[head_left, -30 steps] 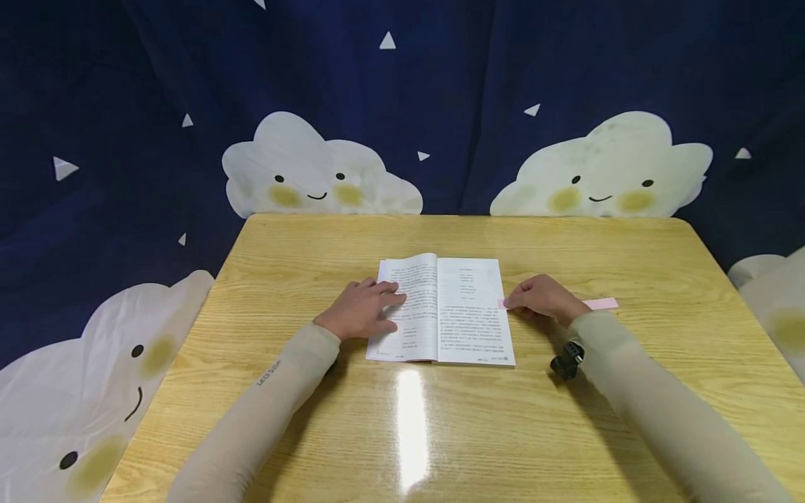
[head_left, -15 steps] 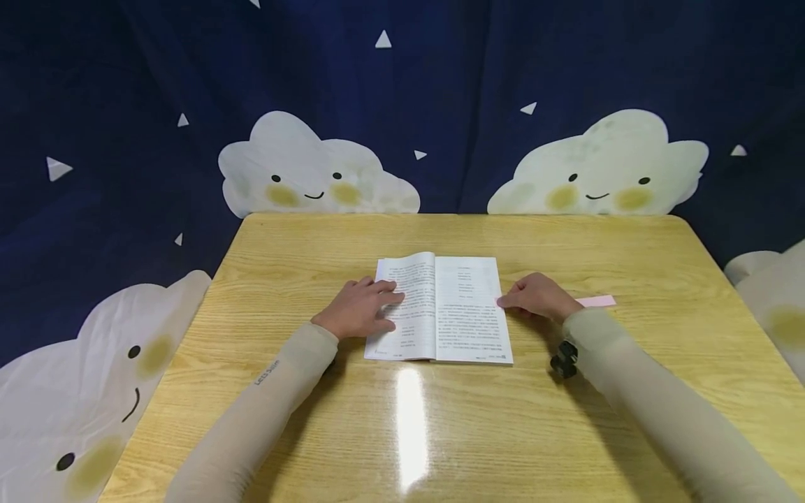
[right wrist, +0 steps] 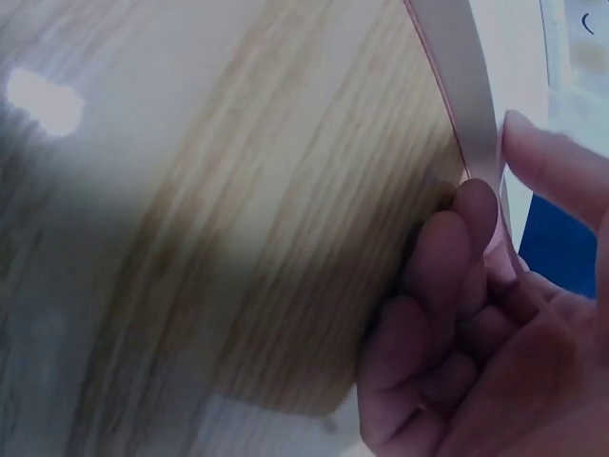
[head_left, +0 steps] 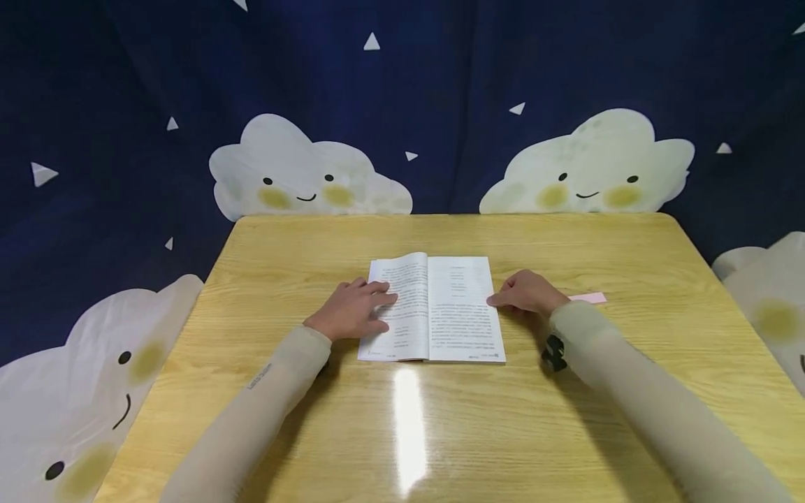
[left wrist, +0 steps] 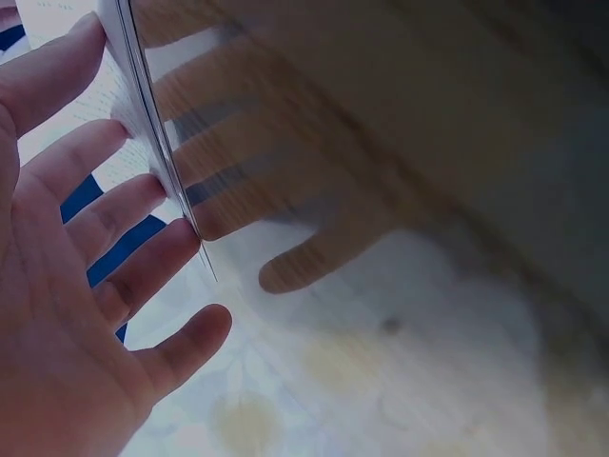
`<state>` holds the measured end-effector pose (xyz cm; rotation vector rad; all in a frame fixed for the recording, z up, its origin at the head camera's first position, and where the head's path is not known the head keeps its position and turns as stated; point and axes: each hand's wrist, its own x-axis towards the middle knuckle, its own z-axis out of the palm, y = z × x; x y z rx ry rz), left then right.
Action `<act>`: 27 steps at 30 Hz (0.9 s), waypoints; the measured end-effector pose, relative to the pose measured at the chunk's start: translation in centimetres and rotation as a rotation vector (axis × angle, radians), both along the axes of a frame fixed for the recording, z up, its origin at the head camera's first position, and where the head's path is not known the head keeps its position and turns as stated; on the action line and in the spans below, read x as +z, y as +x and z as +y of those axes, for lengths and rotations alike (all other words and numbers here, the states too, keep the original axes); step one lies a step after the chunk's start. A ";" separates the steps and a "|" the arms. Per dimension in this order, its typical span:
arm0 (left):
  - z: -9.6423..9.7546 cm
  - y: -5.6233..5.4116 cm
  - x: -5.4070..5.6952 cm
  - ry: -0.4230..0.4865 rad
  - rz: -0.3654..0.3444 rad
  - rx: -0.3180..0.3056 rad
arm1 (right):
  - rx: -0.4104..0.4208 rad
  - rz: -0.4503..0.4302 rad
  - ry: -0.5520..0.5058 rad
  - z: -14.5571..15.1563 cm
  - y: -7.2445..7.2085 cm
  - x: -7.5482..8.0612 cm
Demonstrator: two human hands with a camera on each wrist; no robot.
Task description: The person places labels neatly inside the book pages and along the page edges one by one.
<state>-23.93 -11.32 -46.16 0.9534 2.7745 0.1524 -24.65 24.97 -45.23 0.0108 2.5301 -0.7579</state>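
Observation:
An open book (head_left: 460, 335) with printed pages lies on the table. My left hand (head_left: 349, 312) rests on its left page, fingers spread and fairly straight; in the left wrist view the fingertips (left wrist: 176, 238) meet the book's edge. At the right page's edge, my right hand (head_left: 527, 293) pinches a thin pink paper strip (head_left: 589, 297), whose far end sticks out to the right past the wrist. In the right wrist view the strip (right wrist: 504, 255) runs through the palm, with the thumb (right wrist: 552, 167) by the page and the other fingers curled below. The strip's inner end is hidden.
The wooden table (head_left: 352, 433) shows a bright light reflection in front of the book. Behind and beside it hangs a dark blue curtain (head_left: 453, 84) with white clouds. A small black device (head_left: 554, 353) is worn on the right wrist.
The right fingertips have shifted slightly left onto the page's edge, covering the strip's inner end that showed earlier. The left hand stays on the page. The head view has turned a little right.

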 end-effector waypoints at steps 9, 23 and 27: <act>0.0 -0.2 0.3 -0.003 0.003 -0.005 | 0.015 -0.044 -0.086 0.4 -0.2 0.4; -0.2 0.1 0.0 -0.038 -0.005 0.008 | 0.067 -0.074 -0.089 0.1 -0.3 0.4; -0.2 0.1 0.0 -0.035 0.001 0.013 | 0.049 -0.076 -0.063 -0.1 -0.3 0.7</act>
